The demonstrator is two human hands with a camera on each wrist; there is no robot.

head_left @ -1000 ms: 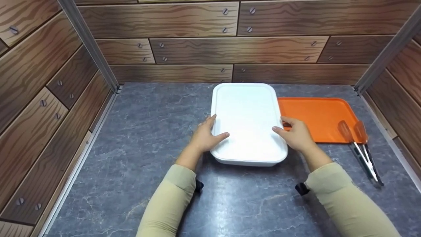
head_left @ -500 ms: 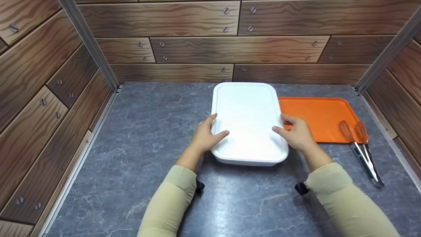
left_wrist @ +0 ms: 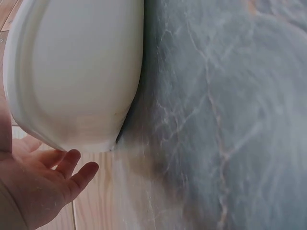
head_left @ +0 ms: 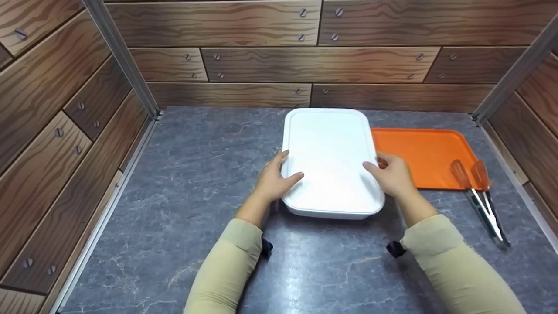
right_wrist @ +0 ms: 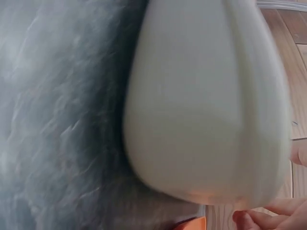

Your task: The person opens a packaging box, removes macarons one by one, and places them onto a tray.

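Observation:
A white rectangular lidded container (head_left: 329,144) sits on the grey marbled table, its long sides running away from me. My left hand (head_left: 271,179) holds its left side near the front, thumb over the lid and fingers at the rim. In the left wrist view the left hand's fingers (left_wrist: 82,175) curl below the container's rim. My right hand (head_left: 394,175) grips the opposite side, thumb on the lid edge and fingers partly hidden beside the wall. The right wrist view shows the container's side wall (right_wrist: 192,105), with right fingertips (right_wrist: 244,219) at its rim.
An orange tray (head_left: 420,152) lies flat to the right of the container, close behind my right hand. Tongs (head_left: 484,205) with orange tips rest across its front right corner. Wood-patterned walls (head_left: 261,65) close off the back and both sides.
My right thumb has slid slightly away from me along the lid edge, and the right fingers have drawn in. The view has shifted a little. The left hand keeps its place on the container.

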